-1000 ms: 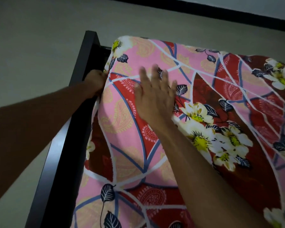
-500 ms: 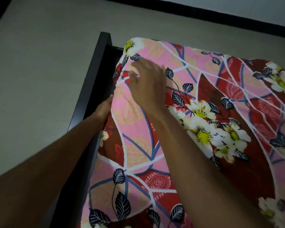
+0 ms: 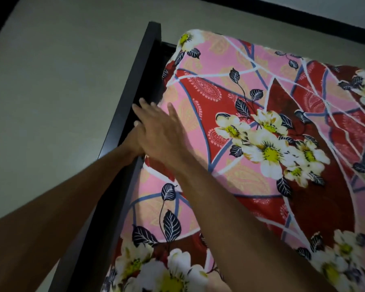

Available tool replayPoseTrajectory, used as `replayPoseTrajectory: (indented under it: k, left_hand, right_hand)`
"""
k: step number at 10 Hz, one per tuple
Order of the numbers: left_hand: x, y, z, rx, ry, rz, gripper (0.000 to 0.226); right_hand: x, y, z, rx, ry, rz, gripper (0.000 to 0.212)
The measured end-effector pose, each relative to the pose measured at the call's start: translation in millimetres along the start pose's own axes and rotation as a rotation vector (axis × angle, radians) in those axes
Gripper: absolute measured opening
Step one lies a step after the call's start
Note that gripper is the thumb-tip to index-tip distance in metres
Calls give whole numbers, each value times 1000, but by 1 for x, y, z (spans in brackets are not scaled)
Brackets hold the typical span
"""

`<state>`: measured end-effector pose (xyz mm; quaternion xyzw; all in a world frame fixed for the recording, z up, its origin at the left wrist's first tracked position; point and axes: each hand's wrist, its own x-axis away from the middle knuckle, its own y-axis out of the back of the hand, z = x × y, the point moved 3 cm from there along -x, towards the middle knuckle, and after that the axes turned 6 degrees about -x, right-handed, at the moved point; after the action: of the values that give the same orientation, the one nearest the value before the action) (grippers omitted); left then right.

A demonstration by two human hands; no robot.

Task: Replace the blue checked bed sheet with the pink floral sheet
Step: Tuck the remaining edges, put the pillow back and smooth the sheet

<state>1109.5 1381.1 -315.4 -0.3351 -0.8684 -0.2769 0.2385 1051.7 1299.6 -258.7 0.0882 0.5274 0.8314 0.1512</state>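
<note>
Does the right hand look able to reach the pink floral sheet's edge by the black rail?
Probably yes: right hand is over the pink floral sheet edge; only the left hand lies beneath.

Left hand [image 3: 132,142] — fingers hidden.

Bed under me: black bed frame [image 3: 140,70] standing on pale grey floor [image 3: 51,102]. Pink-and-red floral fabric sheet [image 3: 219,85] lies over the mattress top and far corner, left edge beside the frame rail.

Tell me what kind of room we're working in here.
Most likely a bedroom: the pink floral sheet lies spread inside a dark bed frame, which stands on a plain pale floor with a dark skirting strip along its far edge.
</note>
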Motion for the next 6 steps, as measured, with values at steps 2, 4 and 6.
replayPoseTrajectory:
  k: [2, 4, 6]
  left_hand:
    - [-9, 1, -2, -234, 40, -35, 24]
    - [29, 11, 27, -235, 26, -186, 10]
    - [81, 21, 31, -121, -78, -454, 21]
  right_hand:
    - [65, 76, -91, -35, -480, -307, 51]
    - [71, 22, -16, 198, -264, -53, 53]
    - [70, 25, 38, -56, 77, 43, 34]
